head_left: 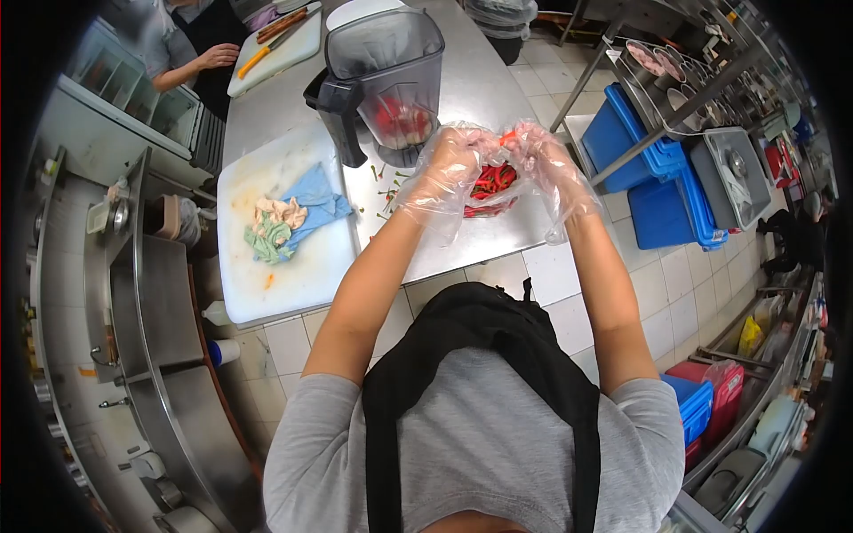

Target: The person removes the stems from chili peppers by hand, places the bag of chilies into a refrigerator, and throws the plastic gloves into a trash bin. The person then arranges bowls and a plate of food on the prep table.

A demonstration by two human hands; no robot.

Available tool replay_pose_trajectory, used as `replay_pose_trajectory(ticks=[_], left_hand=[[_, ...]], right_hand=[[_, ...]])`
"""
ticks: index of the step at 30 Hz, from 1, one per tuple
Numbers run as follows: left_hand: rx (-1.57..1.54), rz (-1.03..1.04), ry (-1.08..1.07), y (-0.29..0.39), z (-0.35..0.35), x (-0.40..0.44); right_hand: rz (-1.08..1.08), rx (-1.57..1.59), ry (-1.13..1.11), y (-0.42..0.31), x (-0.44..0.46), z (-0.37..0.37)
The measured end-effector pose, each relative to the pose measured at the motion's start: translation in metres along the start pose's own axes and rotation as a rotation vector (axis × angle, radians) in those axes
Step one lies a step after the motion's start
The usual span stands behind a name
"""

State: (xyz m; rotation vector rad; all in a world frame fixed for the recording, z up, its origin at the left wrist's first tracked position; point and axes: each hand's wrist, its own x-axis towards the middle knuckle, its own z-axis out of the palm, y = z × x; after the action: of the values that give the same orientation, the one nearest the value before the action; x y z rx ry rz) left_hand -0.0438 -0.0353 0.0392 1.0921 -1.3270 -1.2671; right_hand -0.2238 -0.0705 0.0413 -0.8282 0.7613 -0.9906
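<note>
My left hand [458, 160] and my right hand [540, 158] wear loose clear plastic gloves and are raised close together over the steel table. Between their fingertips shows a red chili pepper [508, 138], pinched by my right hand. My left hand's fingers are closed beside it; whatever they hold is hidden. Just below lies a heap of red chili peppers [493, 185], seemingly in a clear plastic bag. Several green stems [388, 193] are scattered left of my left hand. Behind them stands a blender jar [386, 80] with red pieces and pale bits inside.
At the left, a white cutting board [244, 191] carries crumpled blue, green and beige cloths [302, 209]. Farther back, an orange-handled knife [258, 60] rests on another board [306, 40], near a co-worker's hand [219, 57]. Blue bins [653, 213] and a metal rack stand at the right.
</note>
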Motion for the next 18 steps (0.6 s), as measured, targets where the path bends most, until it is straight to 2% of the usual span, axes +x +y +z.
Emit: replay_pose_trajectory(ticks=[2, 4, 8, 9, 10, 11, 12, 13, 14, 16, 17, 18], left_hand=[[-0.058, 0.004, -0.003, -0.004, 0.002, 0.000], [-0.258, 0.093, 0.036, -0.019, 0.006, 0.000], [-0.236, 0.056, 0.079, -0.033, 0.012, 0.004], [-0.356, 0.066, 0.171, -0.035, 0.017, 0.004], [-0.476, 0.075, 0.264, -0.036, 0.020, 0.005], [-0.476, 0.076, 0.267, -0.037, 0.018, 0.004], [-0.456, 0.176, 0.167, -0.041, 0.015, 0.005], [-0.433, 0.275, 0.068, -0.039, 0.013, 0.004], [-0.434, 0.277, 0.074, -0.039, 0.014, 0.000], [0.050, -0.114, 0.081, -0.028, 0.025, -0.015], [0.048, -0.115, 0.080, -0.039, 0.028, -0.011], [0.564, 0.147, 0.116, -0.061, 0.033, -0.005]], right_hand=[[0.131, 0.353, 0.040, 0.013, 0.008, -0.008], [0.151, 0.425, 0.004, 0.020, 0.013, -0.013], [0.174, 0.612, 0.013, 0.038, 0.014, -0.015], [0.175, 0.612, 0.012, 0.039, 0.011, -0.009], [0.125, 0.588, 0.105, 0.040, 0.005, -0.003], [0.076, 0.562, 0.196, 0.040, 0.002, 0.001], [0.078, 0.560, 0.193, 0.040, 0.004, -0.007], [-0.048, 0.523, 0.171, 0.038, 0.006, -0.022], [-0.173, 0.484, 0.147, 0.037, 0.008, -0.036], [-0.150, 0.429, 0.120, 0.020, 0.002, -0.041], [-0.132, 0.375, 0.098, 0.011, -0.002, -0.041], [-0.131, 0.324, 0.167, 0.005, -0.003, -0.034]])
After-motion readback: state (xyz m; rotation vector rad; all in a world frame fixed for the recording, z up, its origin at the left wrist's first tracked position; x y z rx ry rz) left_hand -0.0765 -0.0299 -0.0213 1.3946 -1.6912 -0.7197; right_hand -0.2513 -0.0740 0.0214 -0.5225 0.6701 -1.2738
